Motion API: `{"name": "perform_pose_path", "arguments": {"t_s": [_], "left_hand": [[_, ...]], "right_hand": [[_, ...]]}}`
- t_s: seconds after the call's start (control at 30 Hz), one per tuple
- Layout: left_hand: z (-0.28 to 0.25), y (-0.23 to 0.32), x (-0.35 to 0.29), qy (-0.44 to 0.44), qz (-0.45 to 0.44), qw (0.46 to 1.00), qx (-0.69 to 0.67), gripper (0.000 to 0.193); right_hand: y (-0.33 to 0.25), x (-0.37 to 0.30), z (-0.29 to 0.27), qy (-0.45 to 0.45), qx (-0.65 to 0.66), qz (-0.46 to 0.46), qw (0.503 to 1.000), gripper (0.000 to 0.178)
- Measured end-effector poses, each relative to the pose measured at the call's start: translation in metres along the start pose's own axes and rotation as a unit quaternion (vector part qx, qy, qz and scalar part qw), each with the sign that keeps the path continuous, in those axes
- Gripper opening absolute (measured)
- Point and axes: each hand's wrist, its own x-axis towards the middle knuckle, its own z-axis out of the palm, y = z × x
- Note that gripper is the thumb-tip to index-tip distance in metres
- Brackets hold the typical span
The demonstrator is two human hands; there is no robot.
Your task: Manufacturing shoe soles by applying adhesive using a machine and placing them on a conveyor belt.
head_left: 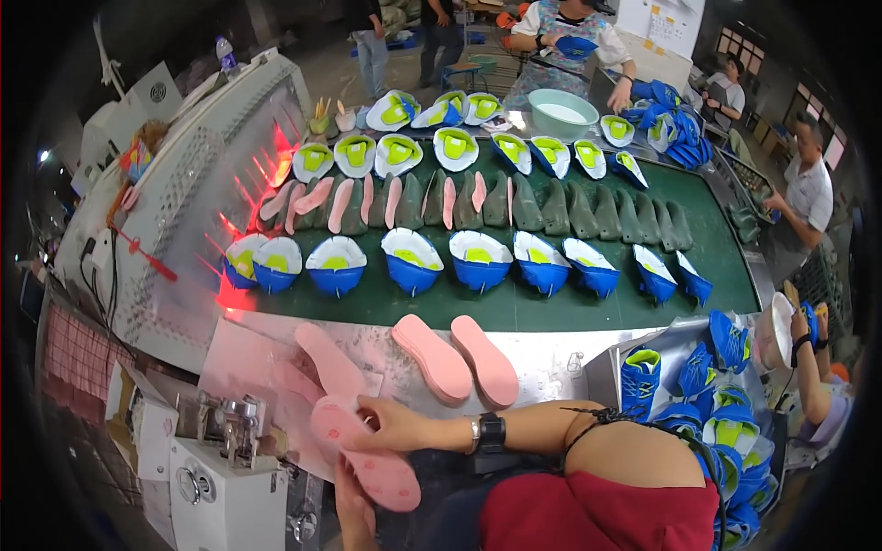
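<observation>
Both my hands hold one pink insole (381, 473), tilted, with small reddish marks on its face. My right hand (397, 426), a black watch at its wrist, grips the insole's edge near the middle. Beneath it my left hand (354, 503) has hold of the lower side; part of its fingers is hidden behind the insole. On the metal table edge just ahead lie two stacks of pink insoles, a left stack (432, 358) and a right stack (485, 361). Another pink insole (329, 360) rests on a pinkish sheet (243, 354) to the left.
A green conveyor belt (643, 303) carries rows of blue-and-white shoe uppers (412, 262) and dark shoe lasts (554, 209). At left, a small white machine (230, 496) stands below a red-glowing heater (276, 165). Blue uppers (735, 432) pile up at right. Co-workers stand around the belt.
</observation>
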Motion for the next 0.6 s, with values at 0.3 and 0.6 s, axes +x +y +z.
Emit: {"name": "perform_pose_path", "arguments": {"t_s": [0.3, 0.6], "left_hand": [[-0.039, -0.007, 0.021, -0.054, -0.099, 0.992, 0.052, 0.041], [-0.023, -0.012, 0.028, -0.043, -0.17, 0.97, -0.166, 0.054]], "right_hand": [[0.03, 0.023, 0.019, -0.046, -0.104, -0.027, 0.993, 0.052], [0.037, 0.049, 0.014, -0.17, 0.234, 0.171, 0.942, 0.027]]}}
